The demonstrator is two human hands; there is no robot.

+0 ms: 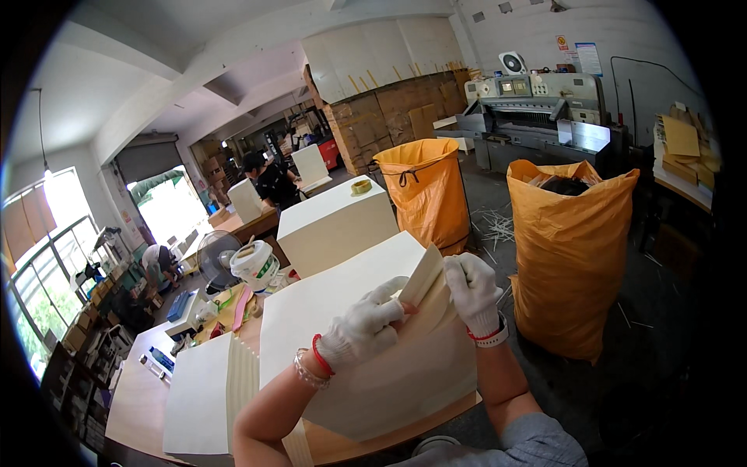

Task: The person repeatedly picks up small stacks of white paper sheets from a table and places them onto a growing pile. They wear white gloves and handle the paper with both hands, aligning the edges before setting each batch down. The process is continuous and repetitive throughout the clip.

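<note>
A tall stack of large cream-white sheets (334,288) stands on the table in front of me. My left hand (362,323), in a white glove, lies over the stack's edge with its fingers curled round the lifted sheets. Those sheets (424,276) bend upward at the right corner, between my two hands. Closed in a pinch, my gloved right hand (473,292) grips their edge. Its fingertips are partly hidden, so the number of sheets held cannot be made out.
Orange sacks (572,257) stand on the floor to the right. Behind my stack is another white stack (338,222) with a tape roll (361,187) on top. A white bucket (255,265) and a lower stack (198,393) are at left. A person (272,179) works farther back.
</note>
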